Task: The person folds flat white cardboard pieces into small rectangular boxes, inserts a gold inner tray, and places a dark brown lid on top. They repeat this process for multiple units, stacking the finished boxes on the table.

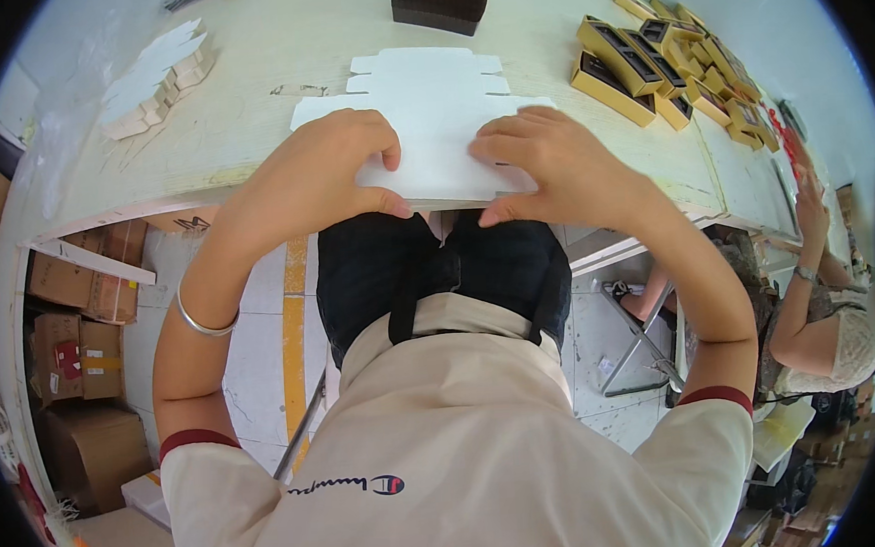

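A flat white cardboard box blank (pixel 427 99) with notched flaps lies at the near edge of the table in front of me. My left hand (pixel 351 163) grips its near left part, fingers curled over the top and thumb at the front edge. On the near right part, my right hand (pixel 543 167) holds it the same way, its thumb low at the edge and its fingers bent over the card. Between the hands the card's near strip runs along the table edge. The undersides of the fingers are hidden.
A stack of white box blanks (pixel 157 80) lies at the far left. A dark box (pixel 441 1) stands at the back. Gold boxes (pixel 612 90) with dark inserts are heaped at the right. Beyond them sits a co-worker (pixel 812 331). Brown cartons (pixel 97 445) fill the space below left.
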Motion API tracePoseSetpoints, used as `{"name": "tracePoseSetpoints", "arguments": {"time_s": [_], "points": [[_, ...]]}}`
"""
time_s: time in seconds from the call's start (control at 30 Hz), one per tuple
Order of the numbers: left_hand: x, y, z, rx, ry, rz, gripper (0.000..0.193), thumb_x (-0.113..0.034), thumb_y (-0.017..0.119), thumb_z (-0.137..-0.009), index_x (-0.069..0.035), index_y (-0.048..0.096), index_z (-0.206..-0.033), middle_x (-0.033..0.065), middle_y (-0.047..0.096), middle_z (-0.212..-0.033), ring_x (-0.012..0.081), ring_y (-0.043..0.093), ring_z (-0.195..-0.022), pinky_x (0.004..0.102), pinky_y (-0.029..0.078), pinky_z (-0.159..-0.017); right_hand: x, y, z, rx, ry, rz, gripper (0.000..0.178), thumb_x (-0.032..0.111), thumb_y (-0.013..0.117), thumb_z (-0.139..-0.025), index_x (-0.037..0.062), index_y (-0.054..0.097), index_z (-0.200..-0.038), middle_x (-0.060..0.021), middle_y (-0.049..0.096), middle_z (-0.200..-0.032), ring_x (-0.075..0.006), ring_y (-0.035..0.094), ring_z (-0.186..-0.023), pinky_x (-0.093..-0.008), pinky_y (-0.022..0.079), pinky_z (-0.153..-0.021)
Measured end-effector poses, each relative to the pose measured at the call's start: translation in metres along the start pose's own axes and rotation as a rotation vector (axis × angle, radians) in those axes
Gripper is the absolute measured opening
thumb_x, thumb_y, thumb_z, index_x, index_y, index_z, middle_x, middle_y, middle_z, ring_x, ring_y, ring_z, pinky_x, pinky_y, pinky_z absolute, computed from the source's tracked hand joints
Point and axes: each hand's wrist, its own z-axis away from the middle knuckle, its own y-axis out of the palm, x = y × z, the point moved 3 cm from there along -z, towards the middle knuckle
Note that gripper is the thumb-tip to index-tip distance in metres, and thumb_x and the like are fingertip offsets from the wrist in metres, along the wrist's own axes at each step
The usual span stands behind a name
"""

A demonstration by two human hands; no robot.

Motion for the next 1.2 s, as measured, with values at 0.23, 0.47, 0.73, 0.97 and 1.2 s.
{"name": "tracePoseSetpoints", "arguments": {"time_s": [0.23,0.47,0.73,0.97,1.2], "points": [[0.003,-0.003,-0.007,-0.021,0.070,0.047,0.026,-0.017,0.076,-0.069,-0.001,0.060,-0.083,0.0116,0.061,-0.085,0.0266,0.058,-0.077,0.0337,0.046,-0.071,-0.008,-0.006,-0.008,0.143,0.170,-0.251,0.028,0.022,0.072,-0.077,-0.0003,0.066,-0.093,-0.0127,0.064,-0.101,-0.0299,0.058,-0.090,-0.0340,0.046,-0.079],[0.006,0.007,-0.014,-0.274,0.069,-0.030,0.018,-0.019,0.058,-0.087,-0.002,0.065,-0.087,0.0145,0.060,-0.066,0.0320,0.057,-0.064,0.0367,0.046,-0.062,-0.012,0.007,-0.010,-0.195,0.162,-0.081,0.025,0.024,0.061,-0.087,0.0000,0.061,-0.081,-0.0140,0.063,-0.076,-0.0324,0.061,-0.071,-0.0384,0.046,-0.064],[0.009,0.020,-0.025,-0.412,0.069,-0.095,0.017,-0.020,0.065,-0.082,-0.005,0.064,-0.087,0.0075,0.060,-0.078,0.0247,0.057,-0.073,0.0335,0.047,-0.065,-0.034,0.028,-0.013,-0.222,0.404,-0.390,0.013,0.009,0.060,-0.086,0.0024,0.054,-0.095,-0.0144,0.058,-0.080,-0.0315,0.057,-0.069,-0.0360,0.046,-0.065],[-0.003,0.025,-0.010,-0.298,0.215,-0.198,0.020,-0.017,0.066,-0.079,-0.003,0.061,-0.091,0.0075,0.058,-0.084,0.0254,0.057,-0.078,0.0361,0.048,-0.068,-0.011,0.018,-0.006,-0.284,-0.145,0.064,0.021,0.014,0.066,-0.081,0.0049,0.061,-0.099,-0.0118,0.057,-0.099,-0.0298,0.055,-0.089,-0.0371,0.045,-0.079],[-0.002,0.024,-0.017,-0.192,0.301,-0.394,0.011,-0.013,0.059,-0.083,-0.002,0.061,-0.087,0.0093,0.057,-0.083,0.0263,0.057,-0.078,0.0362,0.048,-0.068,-0.020,0.028,-0.015,-0.201,-0.179,0.013,0.016,0.008,0.063,-0.081,0.0010,0.061,-0.095,-0.0116,0.057,-0.097,-0.0303,0.055,-0.089,-0.0370,0.045,-0.078]]}}
